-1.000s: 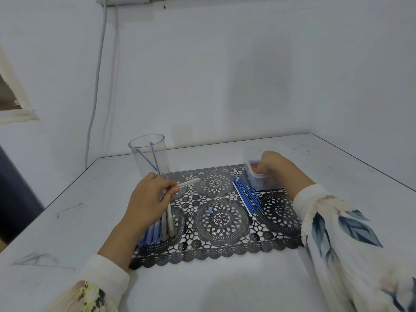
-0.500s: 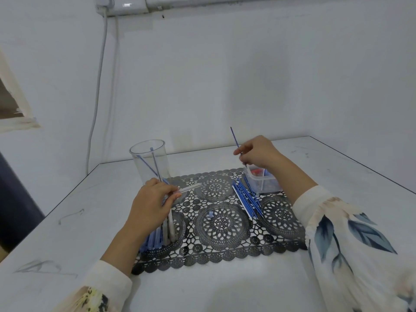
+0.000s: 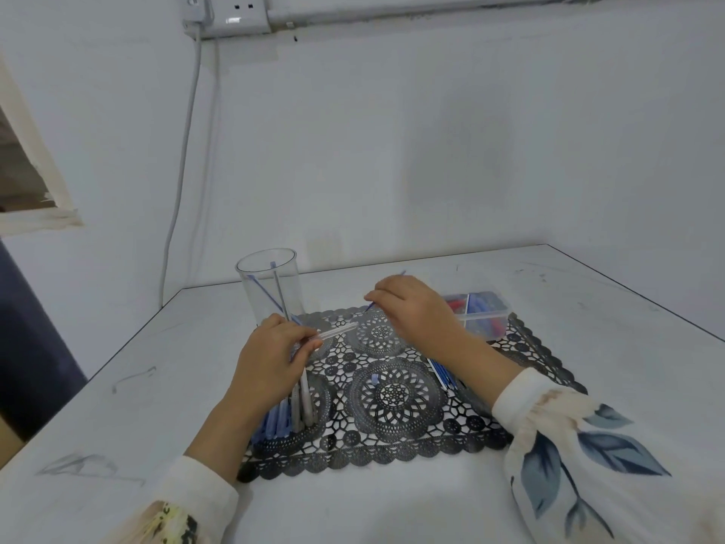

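right hand (image 3: 412, 308) fingers pinch blue refill (image 3: 368, 307): looks light, bendy, so hold close behind tip. left hand (image 3: 270, 359) fingers grip clear barrel (image 3: 337, 331): stiff, probably slick.

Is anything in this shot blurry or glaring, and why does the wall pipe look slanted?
Head view: the right hand and its thin blue rod are slightly motion-blurred; the left hand and clear tube look sharper; the wall pipe slants, likely from the wide-angle lens; light is soft, with a small glint on the socket.
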The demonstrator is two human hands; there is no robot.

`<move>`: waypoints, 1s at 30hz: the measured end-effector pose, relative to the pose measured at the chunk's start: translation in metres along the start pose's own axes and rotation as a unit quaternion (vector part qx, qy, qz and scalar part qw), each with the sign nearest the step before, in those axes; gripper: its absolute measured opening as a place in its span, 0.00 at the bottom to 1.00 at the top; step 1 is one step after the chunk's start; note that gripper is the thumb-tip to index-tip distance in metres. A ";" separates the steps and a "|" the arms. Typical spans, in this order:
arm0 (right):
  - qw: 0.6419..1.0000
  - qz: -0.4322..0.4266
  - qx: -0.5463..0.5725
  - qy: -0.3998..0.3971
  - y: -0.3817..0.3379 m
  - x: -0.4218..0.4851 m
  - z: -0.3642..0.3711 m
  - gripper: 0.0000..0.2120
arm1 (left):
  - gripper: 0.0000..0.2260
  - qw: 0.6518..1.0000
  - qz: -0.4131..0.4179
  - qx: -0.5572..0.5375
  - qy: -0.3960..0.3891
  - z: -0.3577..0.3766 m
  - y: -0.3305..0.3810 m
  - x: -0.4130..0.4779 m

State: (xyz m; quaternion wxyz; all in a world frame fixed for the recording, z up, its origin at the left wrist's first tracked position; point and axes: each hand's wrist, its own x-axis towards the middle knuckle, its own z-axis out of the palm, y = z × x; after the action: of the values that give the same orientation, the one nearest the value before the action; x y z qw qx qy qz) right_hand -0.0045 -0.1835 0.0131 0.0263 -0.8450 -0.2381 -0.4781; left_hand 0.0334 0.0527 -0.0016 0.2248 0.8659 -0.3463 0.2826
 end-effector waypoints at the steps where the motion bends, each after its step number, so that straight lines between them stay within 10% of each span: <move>1: 1.000 -0.022 -0.021 -0.002 0.000 -0.003 0.002 0.14 | 0.07 1.000 0.000 0.001 -0.001 0.000 0.000 0.000; 15: 0.990 -0.030 -0.106 -0.090 0.006 -0.017 0.005 0.32 | 0.06 1.000 0.008 -0.003 0.001 0.000 0.000 0.001; 30: 0.991 -0.029 -0.111 -0.068 0.005 -0.021 0.012 0.28 | 0.06 1.000 0.006 -0.023 0.008 -0.002 0.002 0.000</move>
State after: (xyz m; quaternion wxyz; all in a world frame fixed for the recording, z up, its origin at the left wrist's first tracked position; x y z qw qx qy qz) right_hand -0.0014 -0.1927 -0.0096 -0.0978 -0.8658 -0.2097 -0.4437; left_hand 0.0316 0.0523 0.0005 0.2457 0.8563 -0.3560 0.2823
